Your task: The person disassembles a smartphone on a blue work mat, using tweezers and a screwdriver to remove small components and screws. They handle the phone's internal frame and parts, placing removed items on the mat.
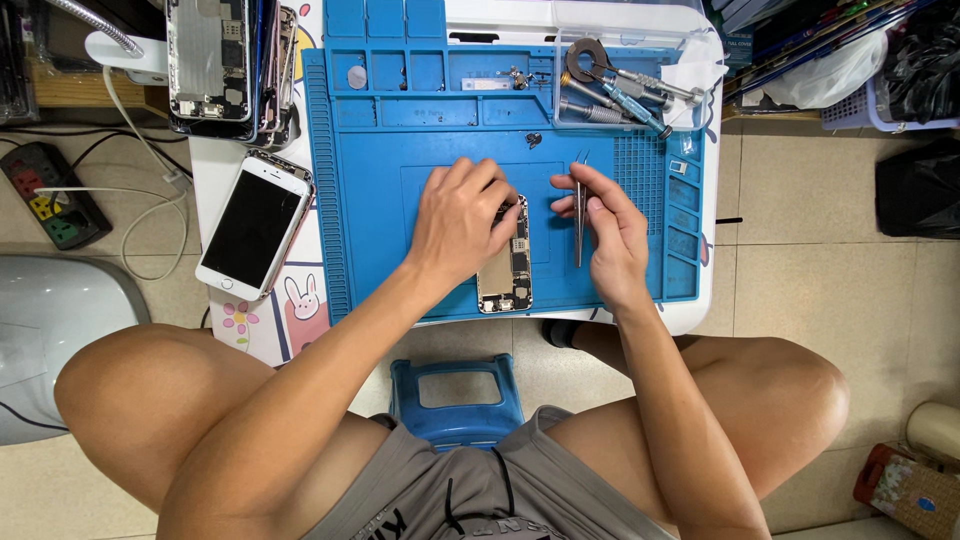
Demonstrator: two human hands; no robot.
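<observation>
An opened phone body (506, 262) is laid near the middle of the blue repair mat (370, 250), its screen already removed so that the bare boards and metal shielding are exposed; its upper end is covered by the left hand (462, 222), whose fingers are curled down and pressed onto it, holding it steady rather than lifting it. Just right of the phone body, 1 pair of tweezers (580, 215) is pinched between the thumb and fingers of the right hand (607, 232), tips pointed away from the person and kept apart from the phone body; nothing can be made out between the tips. Judged from this, the opening stage is done and the inner parts are only partly stripped, since much hardware is seen inside; how many screws are left cannot be told. Above the phone body, in the mat's top trays, a small metal part (490, 84) is set aside; up and to the right, screwdrivers (620, 95) are gathered in a clear tray; well to the left, off the mat, 1 whole white phone (255, 225) is rested face up, below a stack of stripped housings (225, 65).
</observation>
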